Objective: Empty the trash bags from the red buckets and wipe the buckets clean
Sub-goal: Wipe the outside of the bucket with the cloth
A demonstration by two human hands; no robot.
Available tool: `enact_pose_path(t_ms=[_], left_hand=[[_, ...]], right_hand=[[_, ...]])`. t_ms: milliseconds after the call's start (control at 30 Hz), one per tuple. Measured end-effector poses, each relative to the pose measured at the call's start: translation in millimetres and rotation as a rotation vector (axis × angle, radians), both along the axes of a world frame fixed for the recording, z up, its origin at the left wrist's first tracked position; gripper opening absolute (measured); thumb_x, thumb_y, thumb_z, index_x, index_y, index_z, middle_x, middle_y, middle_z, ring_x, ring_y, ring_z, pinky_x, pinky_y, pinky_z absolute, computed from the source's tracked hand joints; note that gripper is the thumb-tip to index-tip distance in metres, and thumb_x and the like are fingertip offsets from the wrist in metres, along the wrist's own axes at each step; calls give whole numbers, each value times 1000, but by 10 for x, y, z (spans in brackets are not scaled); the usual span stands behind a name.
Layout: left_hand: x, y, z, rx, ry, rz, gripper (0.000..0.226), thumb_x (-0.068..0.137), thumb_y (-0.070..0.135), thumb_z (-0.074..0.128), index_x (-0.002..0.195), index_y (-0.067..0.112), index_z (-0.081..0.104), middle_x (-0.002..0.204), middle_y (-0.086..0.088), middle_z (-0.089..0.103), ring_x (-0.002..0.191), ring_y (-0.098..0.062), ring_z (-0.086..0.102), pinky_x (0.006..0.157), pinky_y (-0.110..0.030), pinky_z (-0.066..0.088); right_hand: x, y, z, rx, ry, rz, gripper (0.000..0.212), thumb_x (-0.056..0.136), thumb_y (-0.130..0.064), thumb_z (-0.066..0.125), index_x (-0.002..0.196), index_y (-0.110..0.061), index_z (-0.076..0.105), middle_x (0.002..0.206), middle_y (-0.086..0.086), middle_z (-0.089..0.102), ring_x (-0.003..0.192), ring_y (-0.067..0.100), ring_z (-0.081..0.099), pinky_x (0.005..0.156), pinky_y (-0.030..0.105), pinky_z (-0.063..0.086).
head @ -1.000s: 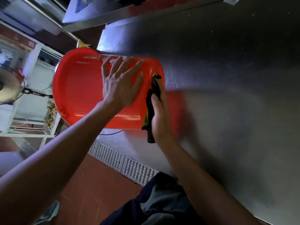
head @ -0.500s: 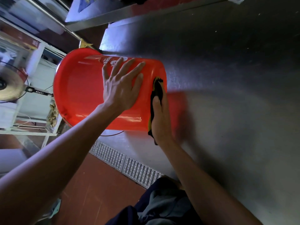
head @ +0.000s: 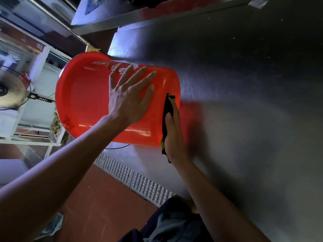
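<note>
A red bucket [head: 83, 100] lies on its side on the steel table [head: 244, 102], its mouth pointing left past the table edge. My left hand [head: 130, 98] rests flat on the bucket's side wall with fingers spread. My right hand [head: 173, 131] presses a black and yellow cloth [head: 167, 109] flat against the bucket's bottom. Most of the cloth is hidden between my palm and the bucket. No trash bag shows in the bucket.
A steel shelf edge [head: 157, 16] runs along the back of the table. A perforated metal floor grate [head: 136, 179] lies below the table edge over red floor. A standing fan [head: 12, 89] and a white rack [head: 35, 137] are at the left.
My right hand with the cloth has slid along the bucket's bottom, closer against it. My left hand stays pressed on the side wall, and the bucket has barely shifted.
</note>
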State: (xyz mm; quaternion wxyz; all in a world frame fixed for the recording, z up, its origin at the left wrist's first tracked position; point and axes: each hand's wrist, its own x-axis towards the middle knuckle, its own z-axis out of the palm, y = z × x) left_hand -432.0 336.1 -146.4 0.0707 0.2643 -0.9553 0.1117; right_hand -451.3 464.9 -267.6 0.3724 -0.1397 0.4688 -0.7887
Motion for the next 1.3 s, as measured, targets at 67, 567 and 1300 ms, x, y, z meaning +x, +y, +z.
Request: enact_pose_path(t_ms=[67, 567, 1300], left_hand=[[35, 11, -6, -1, 19, -8, 46, 107, 51, 37, 143, 36, 60, 150, 2, 58, 149, -29, 41, 117, -65, 25], [170, 27, -51, 5, 77, 3, 44, 107, 47, 41, 143, 32, 62, 151, -1, 57, 152, -26, 37, 115, -69, 23], [119, -20, -44, -18, 43, 26, 45, 106, 51, 39, 144, 37, 60, 152, 2, 56, 151, -25, 38, 118, -67, 21]], right_hand=[[-65, -98, -3, -11, -20, -3, 49, 106, -47, 36, 154, -42, 33, 162, -15, 30, 152, 13, 24, 123, 55, 18], [-747, -867, -265, -4, -143, -47, 33, 108, -36, 40, 137, -46, 51, 141, -7, 51, 139, 12, 43, 123, 47, 27], [105, -262, -566, 322, -139, 136, 53, 92, -63, 35, 145, -66, 27, 160, -21, 27, 151, 9, 21, 122, 57, 16]])
